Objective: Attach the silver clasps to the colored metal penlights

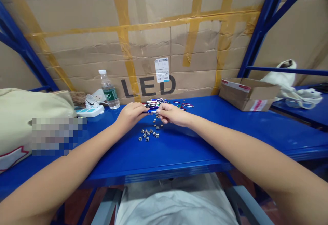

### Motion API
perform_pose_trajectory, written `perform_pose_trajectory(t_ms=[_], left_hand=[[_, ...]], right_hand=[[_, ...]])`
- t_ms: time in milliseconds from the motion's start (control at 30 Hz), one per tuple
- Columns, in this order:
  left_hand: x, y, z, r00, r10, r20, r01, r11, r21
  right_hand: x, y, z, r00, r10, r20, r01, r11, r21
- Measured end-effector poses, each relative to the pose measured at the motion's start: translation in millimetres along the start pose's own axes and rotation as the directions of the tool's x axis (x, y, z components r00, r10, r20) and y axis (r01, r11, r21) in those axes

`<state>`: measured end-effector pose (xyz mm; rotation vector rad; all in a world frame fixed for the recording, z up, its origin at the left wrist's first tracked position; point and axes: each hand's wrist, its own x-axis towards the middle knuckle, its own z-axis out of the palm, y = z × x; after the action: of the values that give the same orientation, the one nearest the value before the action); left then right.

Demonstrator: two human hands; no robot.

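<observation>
My left hand (131, 115) has its fingers closed around a slim, glossy blue stick (148, 111); my right hand's (174, 115) fingers pinch its right end, hiding whether a smaller part sits there. The stick is toward the worktop's (194, 146) back edge. A loose pinch could let it slip. A dropped wrist might scatter the small, silvery metal pieces (148, 133) nearer the front edge; straying knuckles could topple the heap of slim, multicoloured sticks (154, 104) behind.
</observation>
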<state>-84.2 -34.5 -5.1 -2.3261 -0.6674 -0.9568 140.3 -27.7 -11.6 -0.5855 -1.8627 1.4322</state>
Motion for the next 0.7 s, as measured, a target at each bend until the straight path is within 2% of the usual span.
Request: perform_pose_trajectory(t_ms=[200,300,367,467,533,600,700], left_hand=[[0.1,6.7,4.8,0.997,-0.056,0.058,0.061,0.994,-0.089],[0.9,10.1,4.4,0.996,-0.068,0.064,0.074,0.993,-0.093],[2.3,11.2,2.6,0.998,-0.060,0.024,0.061,0.995,-0.077],[5.6,11.5,-1.1,0.998,0.000,-0.068,-0.003,0.999,-0.039],[7.3,11.9,-2.4,0.993,0.024,-0.115,-0.028,0.999,-0.036],[8.0,13.2,-1.7,0.992,-0.007,-0.129,-0.002,0.998,-0.070],[7.9,17.1,2.6,0.992,-0.113,-0.062,0.104,0.986,-0.132]], right_hand=[[-5.2,-15.8,-9.8,0.998,-0.057,0.015,0.059,0.952,-0.300],[-6.8,-17.9,-11.0,0.998,-0.057,0.021,0.061,0.938,-0.341],[-6.5,-15.6,-10.5,0.998,-0.046,0.032,0.052,0.965,-0.258],[-5.2,-11.5,-7.8,0.996,0.019,0.085,-0.019,1.000,0.007],[-4.6,-10.9,-4.9,0.992,0.068,0.108,-0.087,0.981,0.175],[-4.4,-12.4,-2.1,0.990,0.098,0.099,-0.123,0.951,0.284],[-4.1,-14.9,0.0,0.992,0.101,0.075,-0.121,0.930,0.346]])
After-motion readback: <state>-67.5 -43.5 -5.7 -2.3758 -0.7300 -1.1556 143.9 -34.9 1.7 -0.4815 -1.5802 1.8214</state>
